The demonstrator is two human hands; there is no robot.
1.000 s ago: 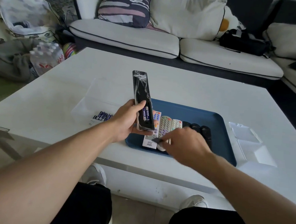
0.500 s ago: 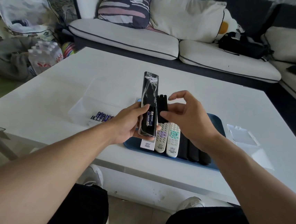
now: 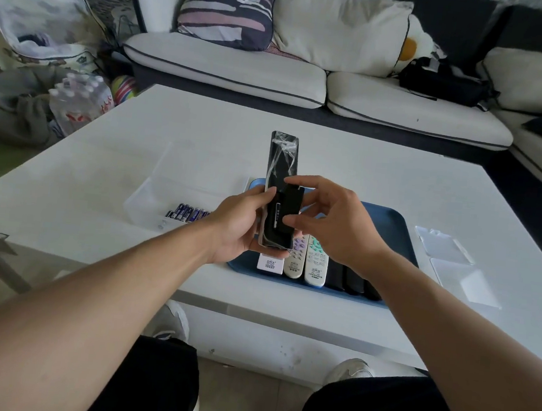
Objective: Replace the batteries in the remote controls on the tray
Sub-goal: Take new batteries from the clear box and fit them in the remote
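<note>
Refitting the cover is the step in hand. Spare batteries (image 3: 189, 213) lie nr the table's left edge. Left hand (image 3: 239, 227), fingers clamped, holds black remote (image 3: 281, 173) above tray's (image 3: 391, 218) left end; right hand (image 3: 333, 231) pinches battery cover (image 3: 291, 207) over the compartment, prob. not yet seated. Next: cover to be aligned w/ grooves, slid shut.

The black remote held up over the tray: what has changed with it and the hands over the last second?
The right hand left the blue tray, where it picked up the black battery cover, rose, and now pinches it against the back of the black plastic-wrapped remote, partly hiding the batteries inside. The left hand has kept its grip on the remote, which is now upright.
</note>
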